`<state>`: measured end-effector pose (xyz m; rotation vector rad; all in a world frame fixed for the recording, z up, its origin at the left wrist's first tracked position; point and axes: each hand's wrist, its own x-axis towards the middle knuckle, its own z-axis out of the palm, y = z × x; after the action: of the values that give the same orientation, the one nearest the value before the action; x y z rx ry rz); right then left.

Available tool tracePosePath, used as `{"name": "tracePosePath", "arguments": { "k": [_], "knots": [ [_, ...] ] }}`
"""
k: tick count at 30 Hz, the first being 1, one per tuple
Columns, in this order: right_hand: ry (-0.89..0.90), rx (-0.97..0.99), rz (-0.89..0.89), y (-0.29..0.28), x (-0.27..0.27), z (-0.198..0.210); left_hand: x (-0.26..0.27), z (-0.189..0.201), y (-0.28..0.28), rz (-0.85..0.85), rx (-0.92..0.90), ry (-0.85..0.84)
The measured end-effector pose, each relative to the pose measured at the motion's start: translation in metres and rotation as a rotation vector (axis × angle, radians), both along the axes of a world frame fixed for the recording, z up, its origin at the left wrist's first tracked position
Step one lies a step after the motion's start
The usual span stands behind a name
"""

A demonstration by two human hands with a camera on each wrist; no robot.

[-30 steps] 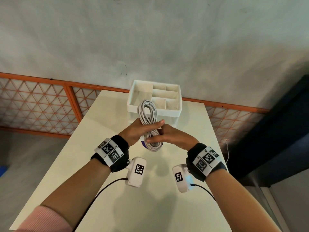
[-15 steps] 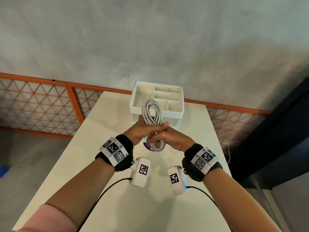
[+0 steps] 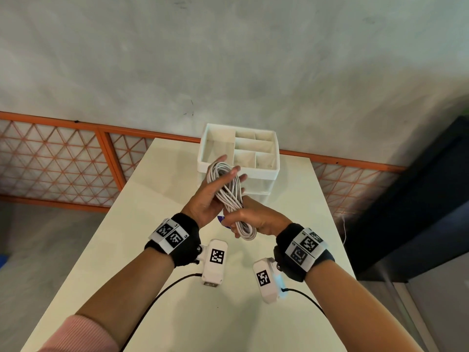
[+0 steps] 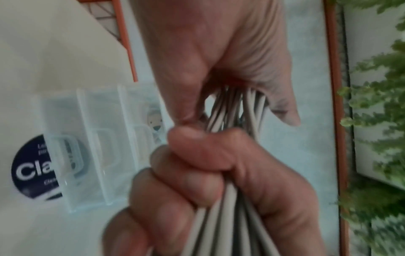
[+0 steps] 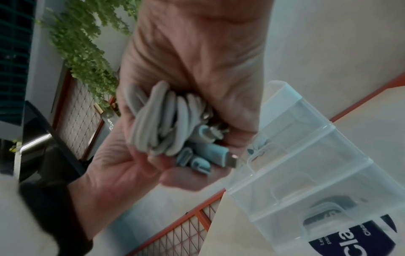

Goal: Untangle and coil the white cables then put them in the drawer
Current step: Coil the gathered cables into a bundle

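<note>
A coil of white cables [image 3: 229,194] is held above the table [image 3: 177,313], just in front of the white drawer unit [image 3: 264,172]. My right hand [image 3: 258,219] grips the coil's lower half in a fist. My left hand [image 3: 203,201] lies along the upper loop with fingers stretched out, cradling it. In the right wrist view the right hand [image 5: 197,52] clasps the cables [image 5: 157,124] and their plugs [image 5: 214,150], and the left hand [image 5: 114,164] lies palm-up beneath them. The left wrist view shows the right fist [image 4: 208,164] round the strands [image 4: 219,216].
The unit has open compartments on top and translucent drawers [image 5: 306,155] below, all pushed in. A round dark blue sticker [image 4: 28,169] lies on the table in front of it. An orange mesh railing [image 3: 63,163] runs behind the table, and a dark panel [image 3: 418,199] stands to the right.
My left hand has let go of the coil's middle and stretched its fingers along the upper loop. The right hand keeps its grip, now lower on the coil.
</note>
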<state>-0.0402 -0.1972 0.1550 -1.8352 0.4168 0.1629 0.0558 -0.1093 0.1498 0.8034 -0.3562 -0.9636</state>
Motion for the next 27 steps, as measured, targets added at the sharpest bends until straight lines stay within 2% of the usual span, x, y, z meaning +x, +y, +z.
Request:
{"name": "tracePosePath", "arguments": {
  "k": [2, 6, 11, 16, 20, 25, 27],
  "knots": [
    [0.02, 0.036, 0.048, 0.0, -0.001, 0.0, 0.003, 0.0, 0.001, 0.012, -0.062, 0.022],
    [0.032, 0.05, 0.107, 0.001, -0.004, -0.004, 0.005, -0.004, 0.004, -0.009, -0.06, 0.027],
    [0.058, 0.096, 0.1, 0.002, -0.013, -0.013, 0.002, -0.016, 0.001, -0.063, -0.084, 0.149],
    [0.043, 0.112, 0.073, 0.004, -0.016, -0.03, -0.003, -0.015, -0.008, -0.043, 0.116, 0.254],
    [0.05, 0.075, 0.09, 0.01, -0.02, -0.042, -0.004, -0.036, -0.014, 0.023, 0.275, 0.284],
    [0.054, 0.101, 0.038, 0.011, -0.028, -0.052, 0.007, -0.047, -0.001, -0.184, 0.285, 0.207],
    [0.068, 0.12, 0.021, 0.008, -0.029, -0.053, 0.013, -0.046, 0.004, -0.206, 0.272, 0.252]
  ]
}}
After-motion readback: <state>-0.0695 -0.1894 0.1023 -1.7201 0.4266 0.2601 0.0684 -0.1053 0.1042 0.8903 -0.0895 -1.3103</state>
